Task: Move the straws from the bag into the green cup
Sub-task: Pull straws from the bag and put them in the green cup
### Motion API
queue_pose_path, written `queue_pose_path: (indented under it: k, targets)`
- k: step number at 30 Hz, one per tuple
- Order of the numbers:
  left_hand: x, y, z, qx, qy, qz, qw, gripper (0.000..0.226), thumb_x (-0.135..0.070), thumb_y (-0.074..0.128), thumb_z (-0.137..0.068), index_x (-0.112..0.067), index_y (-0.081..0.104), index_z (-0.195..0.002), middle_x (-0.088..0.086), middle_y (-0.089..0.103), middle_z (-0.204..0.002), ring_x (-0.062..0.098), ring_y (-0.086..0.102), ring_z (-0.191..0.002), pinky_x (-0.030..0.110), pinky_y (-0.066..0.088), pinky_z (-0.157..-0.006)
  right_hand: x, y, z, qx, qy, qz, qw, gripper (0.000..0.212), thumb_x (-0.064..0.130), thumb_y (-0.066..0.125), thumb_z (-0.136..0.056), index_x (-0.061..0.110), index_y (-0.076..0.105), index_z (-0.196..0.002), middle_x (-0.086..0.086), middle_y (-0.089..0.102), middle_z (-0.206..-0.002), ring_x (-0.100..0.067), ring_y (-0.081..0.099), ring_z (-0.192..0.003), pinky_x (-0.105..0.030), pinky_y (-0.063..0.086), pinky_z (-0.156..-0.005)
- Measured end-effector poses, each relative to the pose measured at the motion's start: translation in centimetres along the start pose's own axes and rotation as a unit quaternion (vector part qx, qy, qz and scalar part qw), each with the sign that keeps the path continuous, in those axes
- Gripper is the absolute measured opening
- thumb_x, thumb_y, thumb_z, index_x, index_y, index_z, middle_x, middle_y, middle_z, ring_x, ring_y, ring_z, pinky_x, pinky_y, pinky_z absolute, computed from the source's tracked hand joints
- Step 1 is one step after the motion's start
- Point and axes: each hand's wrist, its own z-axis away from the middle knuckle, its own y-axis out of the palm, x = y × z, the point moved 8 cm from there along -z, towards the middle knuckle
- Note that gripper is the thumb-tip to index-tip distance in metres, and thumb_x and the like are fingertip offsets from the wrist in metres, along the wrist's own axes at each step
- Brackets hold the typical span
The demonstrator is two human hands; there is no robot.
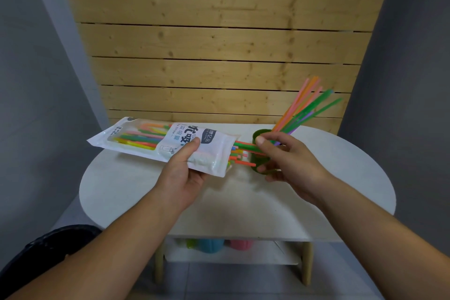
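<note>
My left hand holds a white plastic straw bag level above the table, its open end pointing right. Several coloured straws stick out of that opening. My right hand pinches a green straw at the bag's mouth between thumb and fingers. Just behind the right hand stands the green cup, partly hidden by it. Several straws in pink, orange, green and purple lean out of the cup toward the upper right.
The round white table stands against a wooden slat wall. A lower shelf under the table carries blue, pink and green cups. A dark object sits at the lower left.
</note>
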Motion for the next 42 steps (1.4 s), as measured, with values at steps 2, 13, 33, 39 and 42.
queue_pose_path:
  k: [2, 13, 33, 39, 42]
  targets:
    - [0.2, 0.0, -0.1, 0.006, 0.0, -0.004, 1.0, 0.027, -0.01, 0.066, -0.093, -0.017, 0.065, -0.119, 0.009, 0.076, -0.117, 0.028, 0.069, -0.114, 0.059, 0.047, -0.105, 0.0, 0.3, -0.2, -0.002, -0.016, 0.009, 1.0, 0.034, 0.028, 0.073, -0.087, 0.015, 0.065, -0.117, -0.016, 0.068, -0.097, -0.019, 0.069, -0.065, -0.028, 0.054, -0.056]
    - [0.1, -0.6, -0.5, 0.004, -0.003, 0.012, 1.0, 0.027, -0.011, 0.067, -0.092, -0.016, 0.065, -0.119, 0.01, 0.075, -0.118, 0.03, 0.069, -0.115, 0.059, 0.046, -0.106, 0.2, -0.6, -0.9, -0.034, -0.037, 0.016, 0.999, 0.002, 0.0, 0.059, -0.091, 0.001, 0.061, -0.092, -0.006, 0.065, -0.062, -0.018, 0.061, -0.06, -0.025, 0.052, -0.055]
    - [-1.1, -0.2, 0.3, -0.024, -0.006, 0.039, 0.999, 0.027, -0.01, 0.067, -0.093, -0.014, 0.062, -0.119, 0.008, 0.079, -0.106, 0.022, 0.077, -0.093, 0.04, 0.064, -0.065, -1.6, -1.2, -0.3, -0.003, 0.024, -0.108, 0.994, 0.063, 0.055, 0.075, -0.064, 0.015, 0.063, -0.111, -0.001, 0.071, -0.085, -0.019, 0.065, -0.074, -0.029, 0.05, -0.058]
    - [-2.0, 0.1, 0.7, -0.023, 0.006, 0.061, 0.998, 0.023, -0.01, 0.065, -0.094, -0.014, 0.06, -0.116, 0.008, 0.08, -0.097, 0.021, 0.078, -0.082, 0.036, 0.06, -0.053, -4.1, 0.8, -0.2, 0.062, 0.074, -0.02, 0.995, 0.067, 0.073, 0.068, -0.066, 0.026, 0.066, -0.115, -0.006, 0.068, -0.101, -0.018, 0.067, -0.087, -0.033, 0.052, -0.068]
    - [-1.4, 0.3, 1.0, -0.017, -0.005, 0.05, 0.999, 0.025, -0.01, 0.066, -0.094, -0.014, 0.061, -0.119, 0.009, 0.08, -0.098, 0.021, 0.078, -0.083, 0.035, 0.061, -0.055, -3.6, 2.3, -0.5, 0.048, 0.044, -0.026, 0.998, 0.062, 0.072, 0.063, -0.074, 0.029, 0.065, -0.118, -0.004, 0.066, -0.105, -0.017, 0.065, -0.091, -0.033, 0.052, -0.073]
